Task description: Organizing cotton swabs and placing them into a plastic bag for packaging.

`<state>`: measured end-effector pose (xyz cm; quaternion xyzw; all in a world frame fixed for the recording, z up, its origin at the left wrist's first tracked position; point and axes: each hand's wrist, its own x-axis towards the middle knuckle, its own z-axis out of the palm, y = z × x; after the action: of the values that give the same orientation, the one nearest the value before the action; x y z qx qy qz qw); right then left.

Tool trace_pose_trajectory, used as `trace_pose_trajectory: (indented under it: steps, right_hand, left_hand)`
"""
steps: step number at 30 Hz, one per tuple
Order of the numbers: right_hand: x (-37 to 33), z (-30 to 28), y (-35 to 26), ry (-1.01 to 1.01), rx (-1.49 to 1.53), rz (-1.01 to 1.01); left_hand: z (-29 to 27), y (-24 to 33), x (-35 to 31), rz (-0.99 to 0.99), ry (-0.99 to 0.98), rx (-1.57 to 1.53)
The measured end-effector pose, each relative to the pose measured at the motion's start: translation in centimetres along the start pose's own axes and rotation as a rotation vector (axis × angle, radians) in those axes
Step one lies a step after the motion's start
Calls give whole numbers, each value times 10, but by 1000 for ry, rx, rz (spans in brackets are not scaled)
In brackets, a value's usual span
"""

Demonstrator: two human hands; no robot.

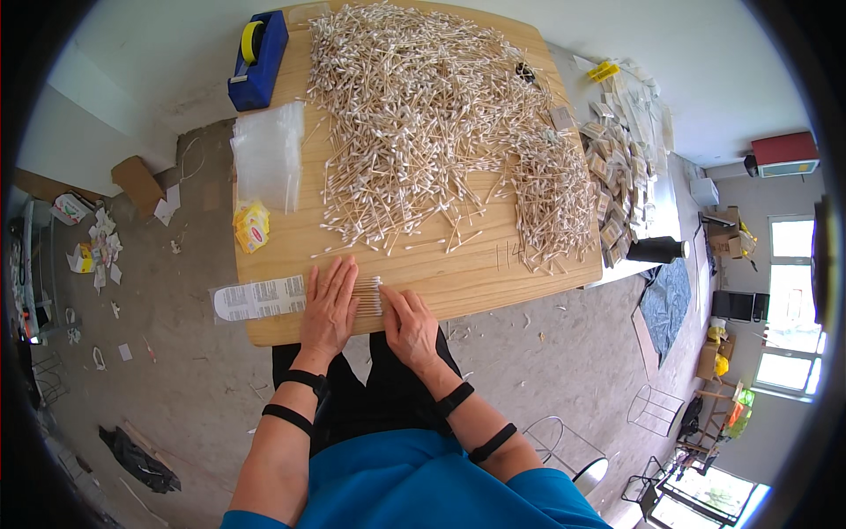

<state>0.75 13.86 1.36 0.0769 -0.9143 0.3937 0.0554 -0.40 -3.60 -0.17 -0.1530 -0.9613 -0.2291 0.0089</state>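
A flat row of cotton swabs (368, 298) lies side by side at the table's near edge. My left hand (328, 309) lies flat with its fingers stretched out, over the left part of the row and the end of a clear plastic sleeve holding a printed white card (260, 299). Where the sleeve's mouth meets the swabs is hidden under that hand. At the row's right end my right hand (408, 328) is bent, its curled fingers and thumb closed about the white swab tips. Beyond both hands spreads a large heap of loose cotton swabs (405, 115).
On the table's left lie a stack of clear plastic sleeves (267, 157) and yellow labels (252, 226), with a blue tape dispenser (258, 62) behind. A side table at right bears many small packs (617, 167) and a black roll (656, 249). A stool (589, 474) stands behind right.
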Motion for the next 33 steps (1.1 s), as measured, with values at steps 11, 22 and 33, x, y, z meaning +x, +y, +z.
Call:
trace_pose_trajectory:
  steps: [11,22,33]
  right_hand:
    - [6,-3,-5,-40,-30,36]
    - [5,14,-6,178,332,109]
    - [8,49,-2,308,504,157]
  left_hand:
    - [-7,1,2,20,-1,-41]
    - [-17,0,-15,-65,185,-417]
    - [10,27,-4,-314,346,-550]
